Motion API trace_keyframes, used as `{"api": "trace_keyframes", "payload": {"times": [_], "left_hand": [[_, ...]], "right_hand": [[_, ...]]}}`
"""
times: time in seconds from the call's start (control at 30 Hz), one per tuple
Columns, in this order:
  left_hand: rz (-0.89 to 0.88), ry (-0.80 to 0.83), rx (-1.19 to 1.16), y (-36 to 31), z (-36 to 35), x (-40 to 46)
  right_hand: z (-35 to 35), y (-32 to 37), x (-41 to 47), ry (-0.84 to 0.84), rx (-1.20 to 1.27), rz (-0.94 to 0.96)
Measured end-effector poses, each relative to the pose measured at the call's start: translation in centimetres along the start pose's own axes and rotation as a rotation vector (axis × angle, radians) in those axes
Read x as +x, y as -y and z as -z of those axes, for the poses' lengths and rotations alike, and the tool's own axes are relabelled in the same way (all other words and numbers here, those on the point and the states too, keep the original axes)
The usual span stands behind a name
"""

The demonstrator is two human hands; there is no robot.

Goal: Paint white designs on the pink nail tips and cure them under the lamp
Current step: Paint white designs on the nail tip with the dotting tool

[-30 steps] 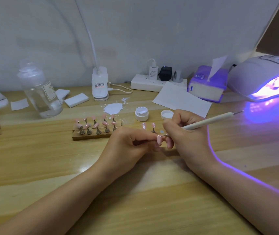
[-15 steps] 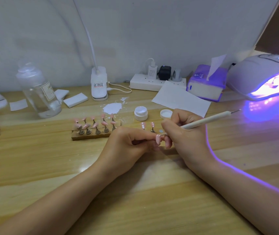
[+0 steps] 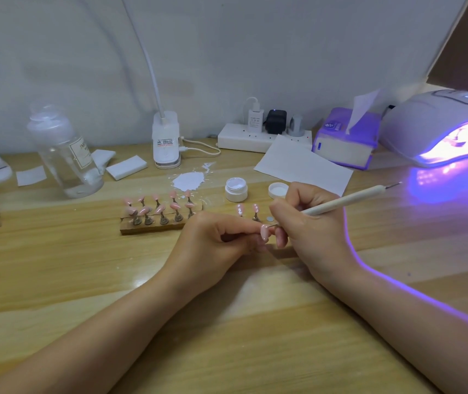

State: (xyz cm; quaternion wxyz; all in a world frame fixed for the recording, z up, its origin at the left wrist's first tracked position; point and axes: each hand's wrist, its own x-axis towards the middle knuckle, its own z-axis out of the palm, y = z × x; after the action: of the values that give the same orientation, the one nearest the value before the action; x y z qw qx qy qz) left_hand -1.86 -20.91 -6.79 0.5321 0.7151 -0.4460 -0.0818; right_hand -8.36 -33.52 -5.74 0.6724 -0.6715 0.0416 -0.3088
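Left hand [image 3: 213,245] pinching glossy pink nail tip [image 3: 264,232], right hand [image 3: 309,223] gripping slim matte dotting pen [image 3: 341,202], wood-grain desk [image 3: 227,336], label writing unreadable

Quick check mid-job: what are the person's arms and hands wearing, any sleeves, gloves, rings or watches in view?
Nothing is worn. Both forearms are bare to the frame edge: no sleeves, no gloves. The left hand and right hand show no rings, and neither wrist has a watch or band. A violet glow edges the right forearm.
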Motion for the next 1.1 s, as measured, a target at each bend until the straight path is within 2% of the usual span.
{"api": "trace_keyframes", "payload": {"times": [1.1], "left_hand": [[-0.031,-0.025,0.049,-0.05,0.03,0.03]], "right_hand": [[-0.12,0.17,-0.08,-0.01,0.021,-0.01]]}}
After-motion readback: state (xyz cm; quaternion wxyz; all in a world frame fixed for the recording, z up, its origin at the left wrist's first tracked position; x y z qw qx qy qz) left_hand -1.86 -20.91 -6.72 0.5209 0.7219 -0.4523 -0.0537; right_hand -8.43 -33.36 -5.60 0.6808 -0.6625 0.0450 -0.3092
